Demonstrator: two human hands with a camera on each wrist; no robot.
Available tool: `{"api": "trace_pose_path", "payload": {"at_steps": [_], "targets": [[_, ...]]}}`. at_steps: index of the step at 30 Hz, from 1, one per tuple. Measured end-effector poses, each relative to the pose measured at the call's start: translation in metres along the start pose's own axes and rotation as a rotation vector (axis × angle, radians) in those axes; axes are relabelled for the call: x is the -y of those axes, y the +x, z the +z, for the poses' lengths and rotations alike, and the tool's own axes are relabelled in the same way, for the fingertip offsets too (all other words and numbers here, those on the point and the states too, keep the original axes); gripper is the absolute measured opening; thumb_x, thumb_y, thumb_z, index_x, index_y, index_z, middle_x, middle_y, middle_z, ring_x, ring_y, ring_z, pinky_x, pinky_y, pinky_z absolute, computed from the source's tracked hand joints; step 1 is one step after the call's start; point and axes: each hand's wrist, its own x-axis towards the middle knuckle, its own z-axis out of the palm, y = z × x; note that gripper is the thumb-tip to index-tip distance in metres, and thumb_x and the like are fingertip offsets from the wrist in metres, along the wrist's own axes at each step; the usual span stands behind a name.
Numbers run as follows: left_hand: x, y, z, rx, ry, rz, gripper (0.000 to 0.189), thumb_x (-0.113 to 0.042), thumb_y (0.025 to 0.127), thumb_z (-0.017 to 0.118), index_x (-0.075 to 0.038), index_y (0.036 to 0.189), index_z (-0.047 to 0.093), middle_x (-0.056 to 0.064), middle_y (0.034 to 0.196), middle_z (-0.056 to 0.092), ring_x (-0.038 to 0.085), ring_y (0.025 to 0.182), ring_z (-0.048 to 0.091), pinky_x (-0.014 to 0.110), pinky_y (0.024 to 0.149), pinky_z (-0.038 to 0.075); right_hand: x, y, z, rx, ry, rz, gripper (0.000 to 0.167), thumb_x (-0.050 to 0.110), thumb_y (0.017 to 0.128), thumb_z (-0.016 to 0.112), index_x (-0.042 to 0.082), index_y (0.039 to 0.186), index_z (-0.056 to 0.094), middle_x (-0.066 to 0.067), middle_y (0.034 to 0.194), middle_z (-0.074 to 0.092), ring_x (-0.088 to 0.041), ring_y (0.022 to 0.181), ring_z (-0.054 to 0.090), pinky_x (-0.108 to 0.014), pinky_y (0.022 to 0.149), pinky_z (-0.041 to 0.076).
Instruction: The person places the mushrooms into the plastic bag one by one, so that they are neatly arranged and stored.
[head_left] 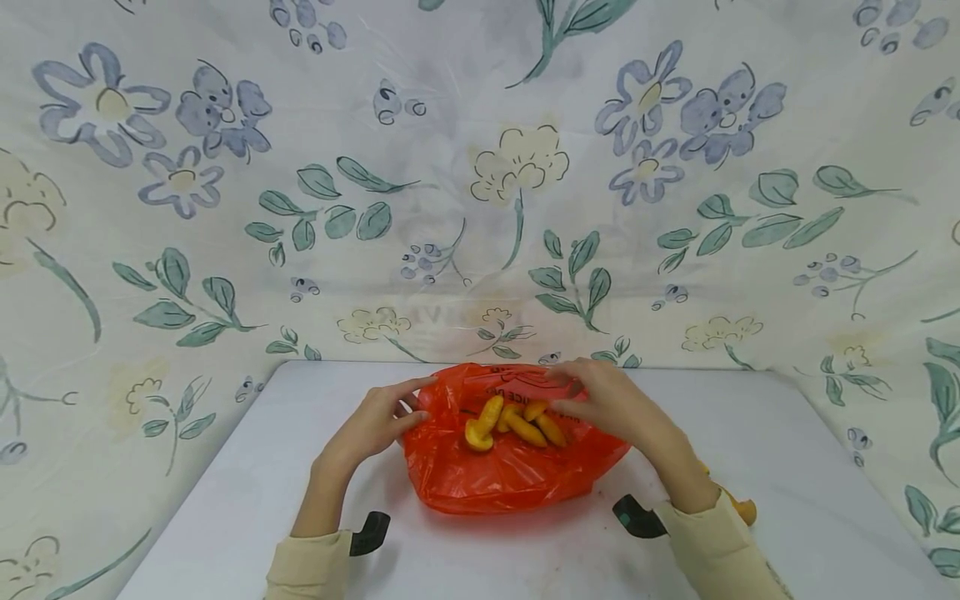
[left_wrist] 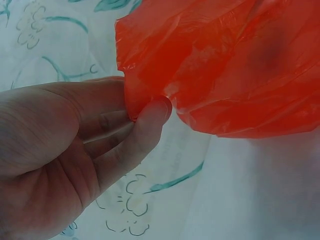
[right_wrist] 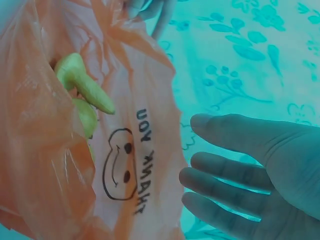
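Observation:
A red plastic bag (head_left: pixel 498 483) lies mouth open on the table, with several yellow mushrooms (head_left: pixel 527 429) inside it. Thumb and fingers of my left hand (head_left: pixel 382 419) pinch the bag's left edge; the left wrist view shows the thin film between them. My right hand (head_left: pixel 603 400) is at the bag's right side. Seen from the right wrist, its thumb and fingers (right_wrist: pixel 227 192) reach out toward the bag's rim with nothing held between them. Dark printing and a smiling face mark the bag's inner wall (right_wrist: pixel 120 165).
A white table (head_left: pixel 247 483) carries the bag. More yellow-orange pieces (head_left: pixel 744 510) lie by the right forearm, partly hidden by it. A flowered cloth (head_left: pixel 435 233) hangs behind the table. Dark wrist-camera mounts (head_left: pixel 370 533) stick out from both sleeves.

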Motion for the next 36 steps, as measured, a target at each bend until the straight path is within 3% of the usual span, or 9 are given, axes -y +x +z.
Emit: {"api": "trace_pose_path", "payload": {"at_steps": [10, 22, 36], "targets": [[0.002, 0.000, 0.001, -0.003, 0.000, -0.008, 0.054, -0.012, 0.091, 0.068, -0.017, 0.142, 0.052, 0.009, 0.101, 0.068, 0.015, 0.077, 0.062, 0.026, 0.065, 0.059, -0.017, -0.023, -0.013, -0.045, 0.075, 0.077, 0.043, 0.034, 0.085, 0.076, 0.024, 0.125, 0.064, 0.001, 0.117, 0.067, -0.022, 0.105, 0.064, -0.029, 0.072, 0.061], [0.000, 0.000, 0.001, 0.005, 0.012, -0.005, 0.054, -0.012, 0.092, 0.067, -0.016, 0.143, 0.051, 0.010, 0.103, 0.068, 0.015, 0.078, 0.061, 0.026, 0.066, 0.059, -0.051, -0.050, -0.016, -0.099, 0.076, 0.158, 0.043, 0.022, 0.089, 0.072, 0.014, 0.130, 0.060, -0.008, 0.126, 0.063, -0.023, 0.105, 0.064, -0.037, 0.079, 0.060], [0.001, -0.001, 0.003, 0.001, 0.023, -0.001, 0.053, -0.012, 0.092, 0.067, -0.014, 0.143, 0.051, 0.010, 0.103, 0.069, 0.015, 0.079, 0.063, 0.025, 0.065, 0.059, -0.081, -0.073, -0.006, -0.085, 0.084, 0.186, 0.042, 0.029, 0.092, 0.068, 0.015, 0.130, 0.059, -0.007, 0.122, 0.066, -0.023, 0.104, 0.065, -0.036, 0.080, 0.060]]}}
